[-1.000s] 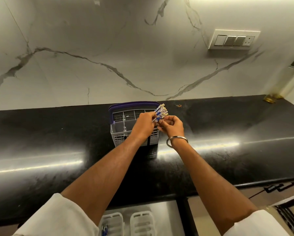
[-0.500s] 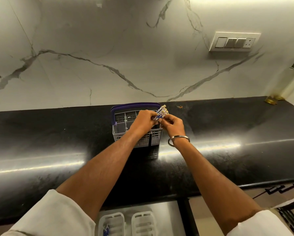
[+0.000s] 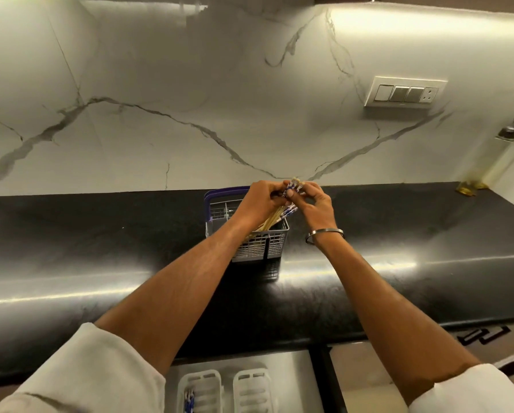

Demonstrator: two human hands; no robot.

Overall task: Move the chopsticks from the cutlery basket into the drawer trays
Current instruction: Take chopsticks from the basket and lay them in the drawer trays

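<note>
A grey cutlery basket [image 3: 275, 245] with a purple handle stands on the black counter near the wall. A bundle of wooden chopsticks [image 3: 275, 216] with blue-and-white patterned tops leans out of it. My left hand [image 3: 260, 201] is closed around the upper part of the bundle, above the basket. My right hand [image 3: 313, 200] pinches the patterned tops beside it. Below the counter edge, the open drawer holds two white slotted trays [image 3: 251, 389]; the left tray has a few chopsticks [image 3: 189, 400] in it.
The black counter [image 3: 100, 248] runs the full width, with a marble backsplash behind it. A switch plate [image 3: 404, 91] is on the wall at right. Oil bottles [image 3: 488, 162] stand at the far right corner. A metal bangle [image 3: 324, 234] circles my right wrist.
Both hands have lifted the bundle higher, so more of the chopstick shafts show above the basket. The view has shifted slightly.
</note>
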